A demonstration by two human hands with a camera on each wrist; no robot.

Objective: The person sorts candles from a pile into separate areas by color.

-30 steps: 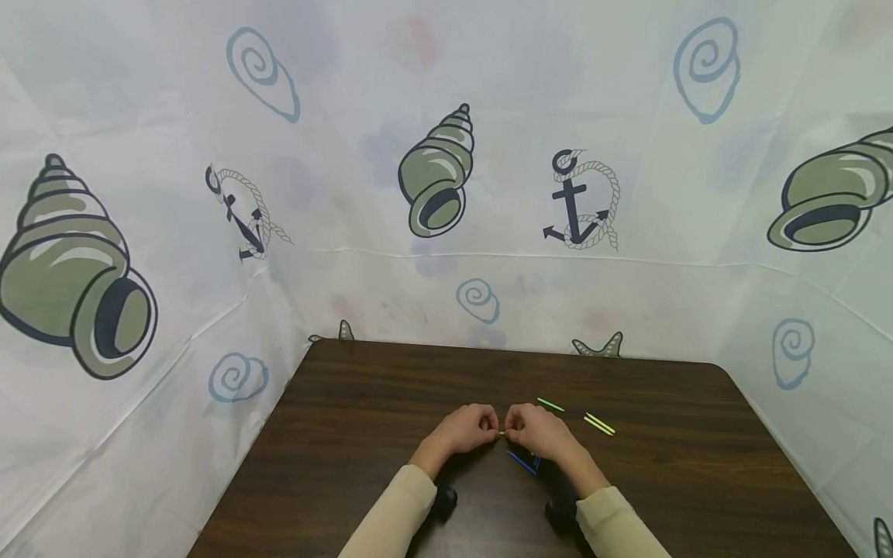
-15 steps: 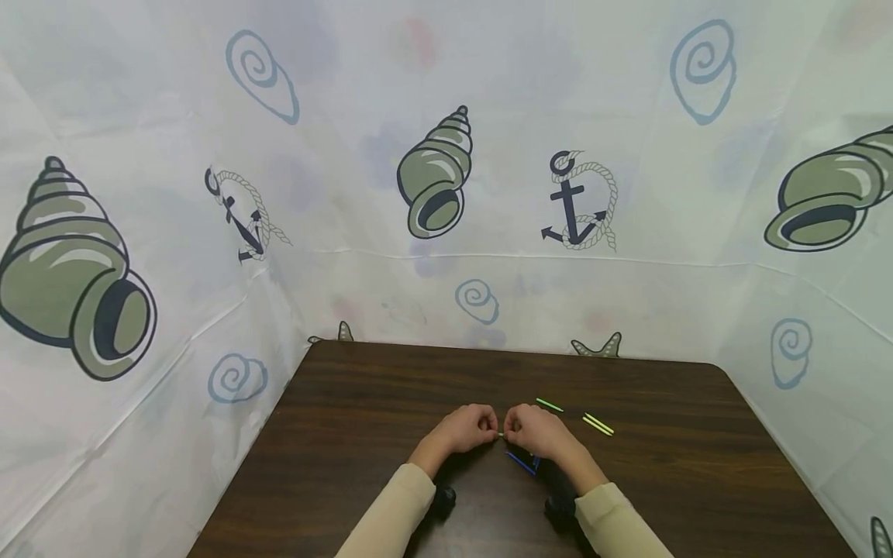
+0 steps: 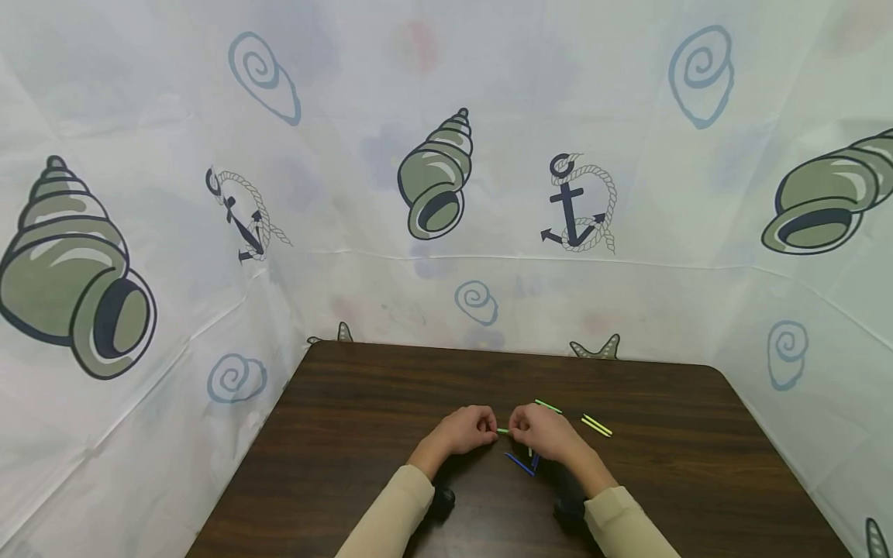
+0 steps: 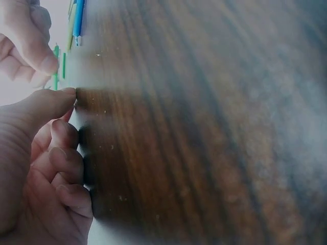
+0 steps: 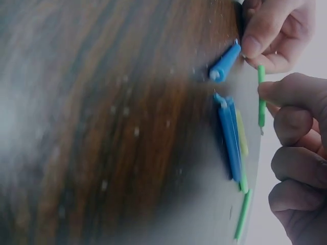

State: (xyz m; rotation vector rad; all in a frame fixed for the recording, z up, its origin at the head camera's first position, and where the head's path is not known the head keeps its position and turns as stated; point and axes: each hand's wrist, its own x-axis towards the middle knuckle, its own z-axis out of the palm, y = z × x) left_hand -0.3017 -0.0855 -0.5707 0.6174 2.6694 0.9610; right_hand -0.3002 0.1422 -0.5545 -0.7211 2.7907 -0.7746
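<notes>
Right hand's pinching the green stick around its middle, in the gap between the hands. Left hand is curled up near its end — can't tell if it's gripping anything. I'd guess super light, stiff, maybe waxy and snappy — so soft mid-length pinch, no bending.

Nothing to read here
Yeah, you can't make out any text, labels, brands, numbers or signs in any of your three views.
</notes>
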